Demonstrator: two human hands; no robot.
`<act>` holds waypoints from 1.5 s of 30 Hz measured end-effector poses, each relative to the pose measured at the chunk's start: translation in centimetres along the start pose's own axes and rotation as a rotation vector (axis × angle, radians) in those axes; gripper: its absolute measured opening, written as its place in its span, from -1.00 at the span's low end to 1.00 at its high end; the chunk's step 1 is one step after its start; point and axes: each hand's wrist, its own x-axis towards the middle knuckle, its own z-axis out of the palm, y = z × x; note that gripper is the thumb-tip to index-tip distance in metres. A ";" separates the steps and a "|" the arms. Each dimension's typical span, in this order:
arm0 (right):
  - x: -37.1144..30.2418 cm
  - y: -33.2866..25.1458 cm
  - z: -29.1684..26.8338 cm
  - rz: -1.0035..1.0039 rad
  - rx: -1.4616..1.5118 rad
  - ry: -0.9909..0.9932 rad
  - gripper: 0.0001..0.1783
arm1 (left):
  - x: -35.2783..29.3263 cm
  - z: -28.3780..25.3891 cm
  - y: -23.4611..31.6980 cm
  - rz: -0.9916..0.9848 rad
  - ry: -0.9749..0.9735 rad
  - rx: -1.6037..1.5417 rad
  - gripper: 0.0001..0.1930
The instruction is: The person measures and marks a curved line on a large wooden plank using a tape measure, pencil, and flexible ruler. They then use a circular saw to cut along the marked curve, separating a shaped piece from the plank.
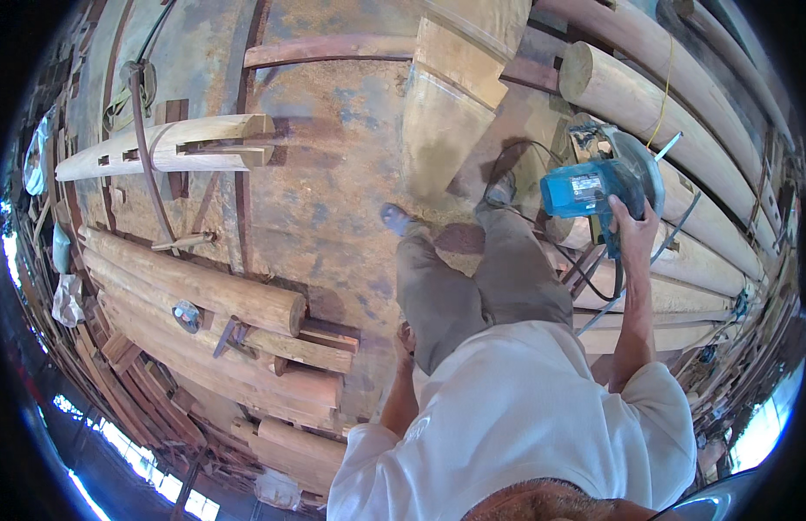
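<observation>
On the right, my right hand (633,227) is wrapped around the handle of a blue circular saw (581,193). The saw's dark round blade guard faces away from me, and its black cord (518,148) loops down past my legs. It is held over the ends of several round timber logs (624,82), close above them; whether it touches one I cannot tell. My left hand (406,339) hangs low beside my left thigh, away from the timber. Its fingers are mostly hidden, and nothing shows in it.
Several round logs (194,273) lie stacked on the left, with a hammer-like tool (225,337) on top. Farther off rests a notched, slotted post (168,146). A wide plank (442,122) lies ahead of my feet on the sawdust-covered floor (333,174). Hoses and cords trail near my right leg.
</observation>
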 end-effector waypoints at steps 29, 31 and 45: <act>-19.2 -2.7 24.8 0.429 0.345 0.486 -0.74 | 23.2 -13.8 59.9 0.535 -0.063 0.788 -0.46; -17.9 -2.6 26.9 0.500 0.382 0.560 -0.75 | 27.5 -14.0 60.9 0.524 -0.119 0.757 -0.50; -13.1 -14.9 37.0 0.719 0.597 0.858 -0.63 | 34.3 -4.2 84.3 0.327 -0.271 0.993 -0.51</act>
